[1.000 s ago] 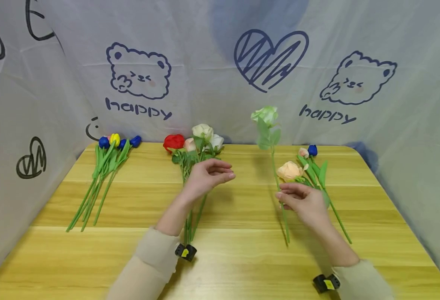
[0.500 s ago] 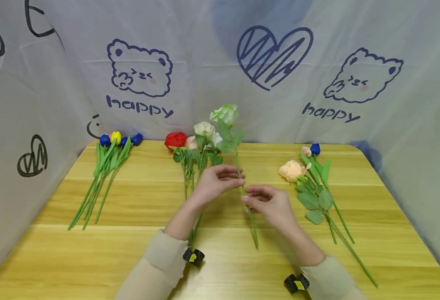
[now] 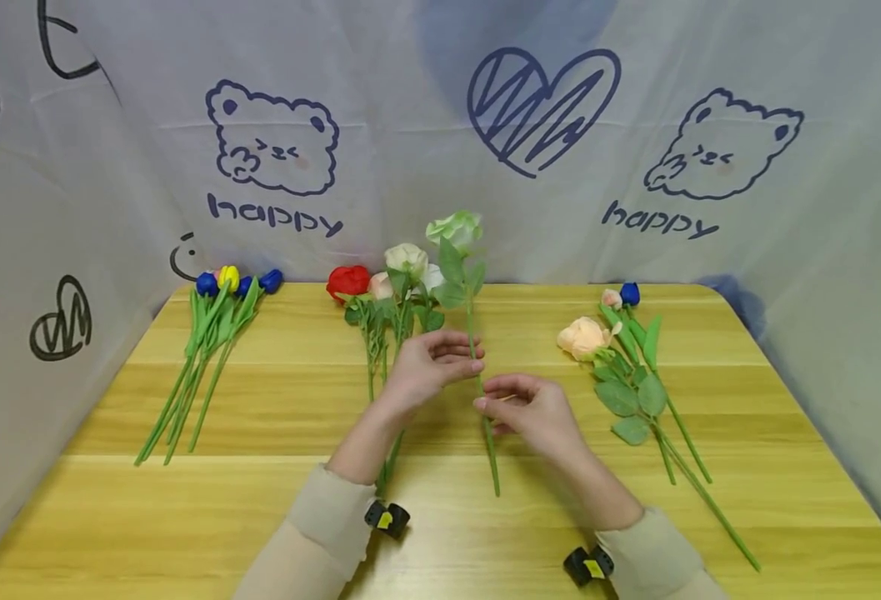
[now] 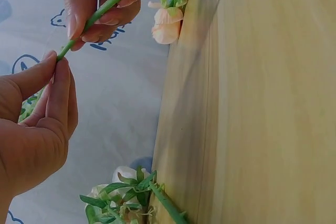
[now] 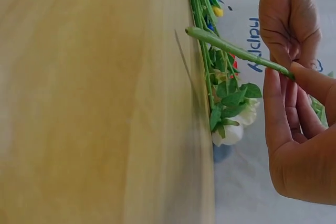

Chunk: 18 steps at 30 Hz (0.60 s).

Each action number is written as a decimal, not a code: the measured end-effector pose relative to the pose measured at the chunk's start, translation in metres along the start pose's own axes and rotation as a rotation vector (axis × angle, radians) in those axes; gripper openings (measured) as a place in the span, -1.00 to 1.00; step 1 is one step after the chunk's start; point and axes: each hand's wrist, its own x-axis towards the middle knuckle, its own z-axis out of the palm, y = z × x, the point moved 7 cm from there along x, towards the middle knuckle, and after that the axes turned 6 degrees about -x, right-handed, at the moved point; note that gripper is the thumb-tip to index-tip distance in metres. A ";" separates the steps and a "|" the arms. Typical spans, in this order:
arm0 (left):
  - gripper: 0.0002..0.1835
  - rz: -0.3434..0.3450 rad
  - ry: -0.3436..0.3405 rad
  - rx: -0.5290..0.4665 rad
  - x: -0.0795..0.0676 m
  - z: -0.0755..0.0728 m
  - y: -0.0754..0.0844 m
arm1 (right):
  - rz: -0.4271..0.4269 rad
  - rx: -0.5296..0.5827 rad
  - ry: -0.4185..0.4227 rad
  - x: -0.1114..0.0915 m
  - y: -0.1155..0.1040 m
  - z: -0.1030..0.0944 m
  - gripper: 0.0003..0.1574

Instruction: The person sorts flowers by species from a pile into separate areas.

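A pale green artificial rose [image 3: 455, 232] stands upright above the table, held by its stem. My left hand [image 3: 434, 365] pinches the stem between thumb and fingertips, as the left wrist view shows. Just below, my right hand [image 3: 532, 410] pinches the same stem; in the right wrist view the stem's cut end [image 5: 202, 34] sticks out past the fingers. Behind and left of my left hand lies a group of roses: a red rose [image 3: 347, 284], a cream rose [image 3: 406, 260], a pink one and a white rose [image 5: 229, 131]. My left hand and forearm hide part of their stems.
At the left lie several tulips, blue and yellow [image 3: 228, 277], with long green stems. To the right, a peach rose [image 3: 584, 338] lies beside a blue tulip [image 3: 630, 293] and a small pink bloom [image 3: 611, 298]. A printed cloth [image 3: 402, 158] hangs behind the wooden table [image 3: 260, 517].
My right hand has carried the green rose leftward from beside the peach rose to the middle. My left hand, earlier holding nothing, now pinches its stem too.
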 end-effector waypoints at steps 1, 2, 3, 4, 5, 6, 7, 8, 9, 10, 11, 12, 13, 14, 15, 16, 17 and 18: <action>-0.61 0.001 0.001 0.000 0.000 0.000 0.000 | -0.001 -0.002 -0.009 0.000 -0.001 0.000 -0.55; -0.62 0.002 0.003 0.001 0.000 0.000 0.001 | -0.002 -0.003 -0.017 0.000 -0.001 0.000 -0.55; -0.62 0.003 0.004 0.003 -0.001 0.000 0.001 | -0.001 -0.002 -0.025 0.000 -0.002 0.001 -0.55; -0.62 -0.002 0.007 0.001 -0.001 -0.001 0.001 | 0.001 -0.001 -0.035 0.000 -0.002 0.001 -0.56; -0.62 -0.007 0.010 0.002 -0.001 -0.001 0.001 | 0.000 0.000 -0.043 0.000 -0.003 0.001 -0.56; -0.62 -0.010 0.012 0.003 -0.002 -0.001 0.002 | -0.002 0.001 -0.052 0.000 -0.004 0.001 -0.56; -0.62 -0.012 0.014 0.003 -0.002 -0.002 0.002 | -0.006 0.005 -0.061 0.000 -0.004 0.001 -0.56; -0.62 -0.011 0.015 0.005 -0.002 -0.002 0.003 | -0.011 0.011 -0.071 0.000 -0.005 0.000 -0.55; -0.61 -0.012 0.014 0.002 -0.003 -0.002 0.004 | -0.019 0.014 -0.080 -0.001 -0.006 0.000 -0.55; -0.60 -0.013 0.014 -0.001 -0.003 -0.002 0.005 | -0.029 0.018 -0.088 -0.001 -0.008 -0.001 -0.55; -0.59 -0.012 0.012 -0.004 -0.003 -0.002 0.005 | -0.040 0.018 -0.094 -0.001 -0.009 -0.003 -0.54; -0.58 -0.012 0.010 -0.008 -0.003 -0.002 0.006 | -0.049 0.019 -0.099 -0.002 -0.011 -0.005 -0.54; -0.58 -0.014 0.009 -0.010 -0.003 -0.002 0.006 | -0.060 0.019 -0.102 -0.002 -0.013 -0.007 -0.53; -0.57 -0.018 0.006 -0.014 -0.003 -0.002 0.006 | -0.070 0.017 -0.103 -0.003 -0.014 -0.011 -0.52; -0.56 -0.024 0.005 -0.018 -0.003 -0.003 0.007 | -0.079 0.013 -0.099 -0.004 -0.016 -0.014 -0.52; -0.56 -0.031 0.006 -0.024 -0.003 -0.003 0.007 | -0.086 0.012 -0.095 -0.004 -0.018 -0.018 -0.51; -0.56 -0.033 0.004 -0.023 -0.003 -0.004 0.007 | -0.095 0.009 -0.088 -0.005 -0.020 -0.023 -0.51; -0.55 -0.036 0.006 -0.020 -0.002 -0.005 0.008 | -0.100 0.005 -0.079 -0.006 -0.022 -0.028 -0.51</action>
